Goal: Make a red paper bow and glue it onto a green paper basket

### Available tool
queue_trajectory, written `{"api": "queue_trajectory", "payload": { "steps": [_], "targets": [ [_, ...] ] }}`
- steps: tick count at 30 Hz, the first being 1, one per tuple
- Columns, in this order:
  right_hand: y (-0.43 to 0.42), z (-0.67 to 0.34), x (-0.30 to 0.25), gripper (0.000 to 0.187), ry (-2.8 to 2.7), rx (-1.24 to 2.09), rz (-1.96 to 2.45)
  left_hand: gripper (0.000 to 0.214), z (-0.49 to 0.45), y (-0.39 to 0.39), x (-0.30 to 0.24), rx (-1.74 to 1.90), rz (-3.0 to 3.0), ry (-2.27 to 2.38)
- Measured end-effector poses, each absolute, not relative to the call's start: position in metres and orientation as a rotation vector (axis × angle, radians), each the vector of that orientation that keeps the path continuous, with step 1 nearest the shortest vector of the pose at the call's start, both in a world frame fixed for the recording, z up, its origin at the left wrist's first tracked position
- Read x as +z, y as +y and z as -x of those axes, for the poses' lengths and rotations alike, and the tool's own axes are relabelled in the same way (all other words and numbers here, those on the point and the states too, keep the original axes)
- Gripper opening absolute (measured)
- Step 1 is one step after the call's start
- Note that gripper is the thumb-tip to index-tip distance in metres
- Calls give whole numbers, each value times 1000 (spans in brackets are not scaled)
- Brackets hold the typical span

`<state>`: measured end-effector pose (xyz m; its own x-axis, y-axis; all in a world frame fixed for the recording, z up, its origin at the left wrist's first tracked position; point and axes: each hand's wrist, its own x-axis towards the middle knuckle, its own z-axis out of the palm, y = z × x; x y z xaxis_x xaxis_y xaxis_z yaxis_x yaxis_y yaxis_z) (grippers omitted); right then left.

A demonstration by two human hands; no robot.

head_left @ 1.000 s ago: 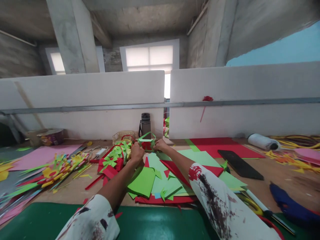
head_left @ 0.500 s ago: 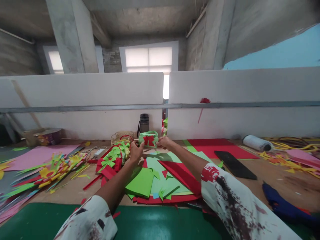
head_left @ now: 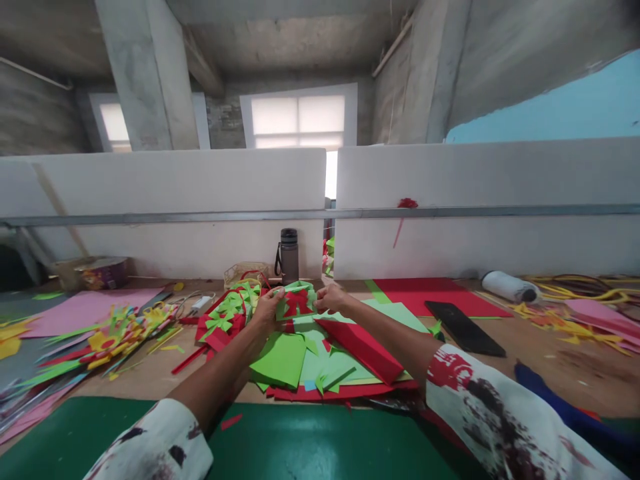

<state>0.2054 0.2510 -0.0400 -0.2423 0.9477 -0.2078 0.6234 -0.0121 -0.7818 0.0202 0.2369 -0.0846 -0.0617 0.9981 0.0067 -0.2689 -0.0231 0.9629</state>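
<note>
In the head view, a light green paper craft piece (head_left: 298, 304) with a red cut-out on its front is raised above the heap of paper. My left hand (head_left: 269, 308) pinches its left side. At the right edge, my right hand (head_left: 330, 298) has its fingers bent together on the piece; the fingertips are partly hidden. Below lie a folded bright green sheet (head_left: 279, 361), pale green sheets (head_left: 367, 373) and a folded red paper (head_left: 359, 347). Left of my left hand sits a pile of red and green paper cut-outs (head_left: 225, 317).
A dark bottle (head_left: 289, 257) stands behind the craft piece, beside a wicker basket (head_left: 245, 273). To the right lie a black phone-like slab (head_left: 465, 328), a red sheet (head_left: 440, 297) and a white roll (head_left: 510, 287). Colourful paper flowers (head_left: 123, 333) lie to the left.
Both hands and the craft piece have come lower and a little nearer, so more of the bottle shows behind. My right forearm has shifted slightly outward.
</note>
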Motion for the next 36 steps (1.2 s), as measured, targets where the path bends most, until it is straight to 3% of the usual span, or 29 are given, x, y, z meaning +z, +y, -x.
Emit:
{"api": "queue_trajectory", "payload": {
  "steps": [9,18,25,36],
  "targets": [
    [250,-207,-36,31,-1877,1251,1546,32,-14,228,-87,1330,-1087,965],
    [257,-190,-42,32,-1815,1039,1458,63,-18,228,-90,1329,-1228,879],
    [263,-193,-47,32,-1880,738,1300,32,-19,233,-97,1340,-1314,1026],
    [256,-193,-55,32,-1827,443,1255,28,-20,223,-93,1286,-1852,1274]
  ]
}}
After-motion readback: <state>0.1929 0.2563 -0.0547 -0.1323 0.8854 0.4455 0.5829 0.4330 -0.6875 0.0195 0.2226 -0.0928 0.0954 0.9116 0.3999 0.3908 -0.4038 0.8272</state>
